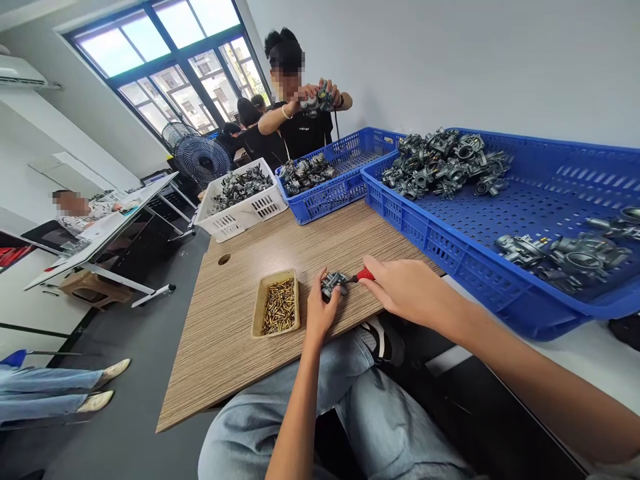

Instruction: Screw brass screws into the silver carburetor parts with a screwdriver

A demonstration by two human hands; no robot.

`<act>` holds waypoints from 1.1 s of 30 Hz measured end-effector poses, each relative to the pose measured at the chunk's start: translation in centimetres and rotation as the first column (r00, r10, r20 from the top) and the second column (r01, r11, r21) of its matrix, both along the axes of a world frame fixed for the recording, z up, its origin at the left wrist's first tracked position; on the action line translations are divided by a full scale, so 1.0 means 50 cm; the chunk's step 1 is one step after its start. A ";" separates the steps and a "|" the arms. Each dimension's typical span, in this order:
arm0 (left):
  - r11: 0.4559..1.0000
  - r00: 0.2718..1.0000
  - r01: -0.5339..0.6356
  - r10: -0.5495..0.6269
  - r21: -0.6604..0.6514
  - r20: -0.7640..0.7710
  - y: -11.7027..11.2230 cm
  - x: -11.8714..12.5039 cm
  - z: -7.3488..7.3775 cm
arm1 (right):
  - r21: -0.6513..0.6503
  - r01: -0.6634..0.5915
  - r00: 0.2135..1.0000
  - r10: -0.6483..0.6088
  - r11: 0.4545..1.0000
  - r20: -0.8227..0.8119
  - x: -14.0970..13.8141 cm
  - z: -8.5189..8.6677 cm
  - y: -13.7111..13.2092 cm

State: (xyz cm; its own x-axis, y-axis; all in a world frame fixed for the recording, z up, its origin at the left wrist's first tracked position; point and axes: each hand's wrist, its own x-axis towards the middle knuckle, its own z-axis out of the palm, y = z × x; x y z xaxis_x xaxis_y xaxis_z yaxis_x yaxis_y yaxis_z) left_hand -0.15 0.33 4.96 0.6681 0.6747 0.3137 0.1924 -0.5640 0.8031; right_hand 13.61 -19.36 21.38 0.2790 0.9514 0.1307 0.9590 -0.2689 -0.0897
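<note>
My left hand [320, 308] grips a small grey metal carburetor part [332, 283] against the wooden table [235, 373]. My right hand [400, 288] is closed around a red-handled screwdriver [365, 275], its tip pointing left into the part. A shallow tan tray of brass screws [279, 305] lies just left of my left hand.
A big blue crate [450, 247] with several metal parts sits at my right, a second blue crate [335, 190] and a white basket [243, 210] of parts farther back. A person across the table holds a part up. A fan, desks and other people fill the left.
</note>
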 end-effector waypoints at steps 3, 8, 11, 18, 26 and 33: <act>1.000 1.000 -0.002 0.002 -0.003 0.000 -0.001 0.000 0.000 | 0.001 -0.019 0.999 0.019 1.000 -0.027 -0.001 0.000 -0.002; 1.000 1.000 0.005 -0.005 0.003 0.003 0.000 -0.001 -0.003 | 0.041 -0.078 0.990 0.082 0.996 -0.110 -0.001 -0.003 -0.010; 1.000 1.000 0.006 -0.006 0.001 -0.004 0.001 -0.001 -0.004 | 0.052 -0.103 0.984 0.110 0.993 -0.143 0.000 -0.005 -0.014; 1.000 1.000 -0.004 0.004 0.011 -0.006 0.001 0.001 -0.003 | 0.018 -0.093 0.985 0.095 0.995 -0.143 0.001 -0.003 -0.013; 1.000 1.000 -0.004 0.004 0.019 0.004 0.003 0.000 -0.007 | 0.023 -0.023 1.000 0.023 0.999 -0.012 -0.007 -0.001 0.003; 1.000 1.000 -0.004 0.004 0.013 0.012 0.004 0.000 -0.009 | 0.065 -0.084 0.994 0.089 0.994 -0.071 0.001 -0.014 -0.004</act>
State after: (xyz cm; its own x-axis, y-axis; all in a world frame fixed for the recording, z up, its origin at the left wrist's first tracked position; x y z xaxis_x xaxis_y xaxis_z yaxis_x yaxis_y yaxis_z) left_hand -0.17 0.54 4.49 0.6617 0.6730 0.3305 0.1852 -0.5739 0.7977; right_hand 13.66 -19.59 20.68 0.2073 0.9630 0.1721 0.9685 -0.1772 -0.1751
